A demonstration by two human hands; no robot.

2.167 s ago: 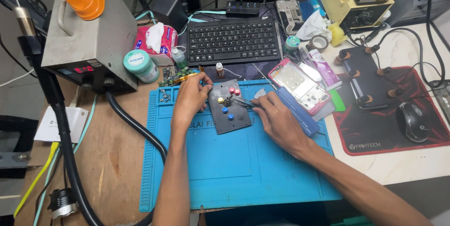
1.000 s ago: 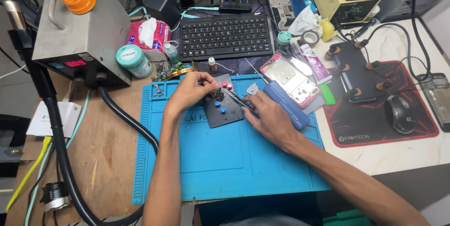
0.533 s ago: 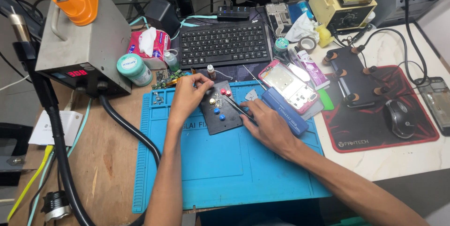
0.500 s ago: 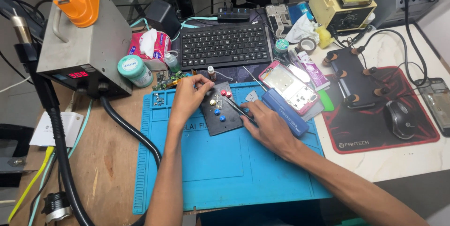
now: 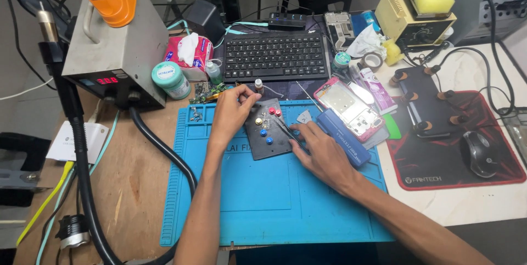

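Note:
A dark fixture plate [image 5: 267, 138] with red, blue and yellow knobs lies on the blue work mat [image 5: 263, 199]. My left hand [image 5: 230, 112] rests at the plate's upper left corner, fingers pinched near a small brown-capped bottle [image 5: 258, 86]. My right hand [image 5: 318, 147] lies at the plate's right side and grips thin tweezers [image 5: 284, 127] whose tips point onto the plate. What the left fingers pinch is too small to tell.
A grey hot-air station [image 5: 118, 51] with a thick black hose [image 5: 159, 149] stands at the left. A black keyboard [image 5: 274, 56] sits behind the mat. An opened phone [image 5: 349, 108] and a blue case [image 5: 343, 137] lie to the right, next to a red mouse pad [image 5: 455, 149] with a mouse [image 5: 480, 153].
The view has shifted slightly. Both hands stay at the plate; my left hand has edged toward its upper left corner, and the tweezers remain on the plate.

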